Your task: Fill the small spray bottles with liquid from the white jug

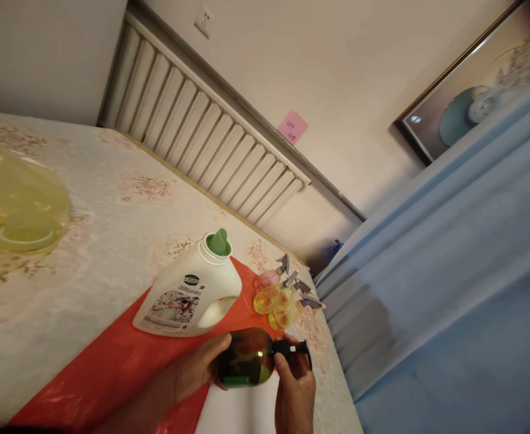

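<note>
My left hand (196, 366) grips the body of a dark green spray bottle (245, 358) held above the red sheet (111, 367). My right hand (295, 392) is closed on the bottle's black spray head (294, 349). Just beyond stands a white detergent jug (187, 292) with a green spout, its cap off. To the jug's right lie three small spray bottles (279, 298), pink and yellow, with grey trigger heads.
A flowered cloth (111, 199) covers the table. A translucent yellow lid or bowl (15, 205) sits at the far left. A slatted radiator (210, 132) and a wall with a pink note (292, 127) lie behind. A blue curtain (450, 259) hangs right.
</note>
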A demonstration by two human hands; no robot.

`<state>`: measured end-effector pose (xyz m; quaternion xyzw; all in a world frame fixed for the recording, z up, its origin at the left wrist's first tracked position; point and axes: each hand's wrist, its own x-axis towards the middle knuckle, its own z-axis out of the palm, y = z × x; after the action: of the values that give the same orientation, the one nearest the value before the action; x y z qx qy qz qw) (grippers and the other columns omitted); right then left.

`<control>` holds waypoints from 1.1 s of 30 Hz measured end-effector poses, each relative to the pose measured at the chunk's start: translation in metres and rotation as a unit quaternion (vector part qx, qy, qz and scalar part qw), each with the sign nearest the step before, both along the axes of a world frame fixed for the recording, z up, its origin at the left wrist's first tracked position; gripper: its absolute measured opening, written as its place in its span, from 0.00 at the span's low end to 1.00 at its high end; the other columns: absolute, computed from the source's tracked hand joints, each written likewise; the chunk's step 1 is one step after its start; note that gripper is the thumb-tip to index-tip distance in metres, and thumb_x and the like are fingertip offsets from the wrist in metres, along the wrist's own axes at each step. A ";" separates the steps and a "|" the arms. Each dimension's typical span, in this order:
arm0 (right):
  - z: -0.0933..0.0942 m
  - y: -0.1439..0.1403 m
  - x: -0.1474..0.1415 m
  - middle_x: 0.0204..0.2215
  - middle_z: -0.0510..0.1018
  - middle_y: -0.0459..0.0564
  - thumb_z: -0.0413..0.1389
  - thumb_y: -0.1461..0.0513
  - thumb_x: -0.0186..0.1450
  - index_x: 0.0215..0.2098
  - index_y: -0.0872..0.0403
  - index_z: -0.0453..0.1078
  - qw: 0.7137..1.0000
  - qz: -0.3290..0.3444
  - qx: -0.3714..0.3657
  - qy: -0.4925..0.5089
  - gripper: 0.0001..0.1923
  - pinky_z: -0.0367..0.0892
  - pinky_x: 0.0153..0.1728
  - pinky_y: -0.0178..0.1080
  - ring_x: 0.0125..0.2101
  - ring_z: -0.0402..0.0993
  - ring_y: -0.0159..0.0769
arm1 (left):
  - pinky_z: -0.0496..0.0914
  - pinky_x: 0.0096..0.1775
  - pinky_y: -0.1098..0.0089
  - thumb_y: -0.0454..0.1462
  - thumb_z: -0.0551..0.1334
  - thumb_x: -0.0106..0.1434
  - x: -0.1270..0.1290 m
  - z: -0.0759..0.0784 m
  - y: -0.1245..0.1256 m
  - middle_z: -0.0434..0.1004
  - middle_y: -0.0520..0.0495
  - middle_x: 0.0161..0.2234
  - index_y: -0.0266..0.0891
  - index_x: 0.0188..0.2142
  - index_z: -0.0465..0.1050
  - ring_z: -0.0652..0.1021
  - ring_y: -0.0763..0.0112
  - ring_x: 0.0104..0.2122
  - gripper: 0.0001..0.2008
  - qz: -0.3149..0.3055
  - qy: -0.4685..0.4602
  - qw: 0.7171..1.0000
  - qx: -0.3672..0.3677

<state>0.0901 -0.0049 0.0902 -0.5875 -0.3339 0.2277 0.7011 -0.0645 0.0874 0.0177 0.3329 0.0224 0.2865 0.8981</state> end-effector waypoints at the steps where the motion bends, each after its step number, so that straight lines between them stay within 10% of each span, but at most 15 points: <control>1: 0.000 0.000 0.000 0.39 0.82 0.53 0.66 0.60 0.53 0.53 0.57 0.69 1.000 -0.001 -0.002 -0.003 0.29 0.71 0.44 0.42 0.44 0.77 0.45 | 0.65 0.28 0.68 0.52 0.55 0.66 0.000 0.000 0.000 0.80 0.37 0.46 0.39 0.56 0.71 0.78 0.56 0.38 0.27 0.005 0.010 1.000 0.005; 15: 0.008 0.006 -0.004 0.38 0.81 0.53 0.67 0.61 0.49 0.47 0.57 0.72 1.000 -0.025 0.015 0.003 0.27 0.71 0.45 0.44 0.45 0.76 0.46 | 0.66 0.28 0.70 0.53 0.53 0.67 -0.001 0.005 0.003 0.79 0.34 0.47 0.38 0.60 0.68 0.78 0.58 0.37 0.29 0.020 0.018 1.000 0.007; 33: 0.079 -0.010 0.010 0.41 0.77 0.46 0.66 0.63 0.54 0.41 0.53 0.71 0.978 -0.106 0.174 0.041 0.17 0.71 0.48 0.38 0.45 0.75 0.34 | 0.65 0.26 0.72 0.53 0.54 0.67 -0.006 0.012 0.005 0.78 0.36 0.52 0.39 0.62 0.64 0.78 0.59 0.39 0.30 0.019 0.024 0.999 -0.019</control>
<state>0.1001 -0.0153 0.1689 -0.4785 -0.2751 0.1147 0.8259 -0.0700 0.0929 0.0299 0.3216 0.0559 0.2953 0.8979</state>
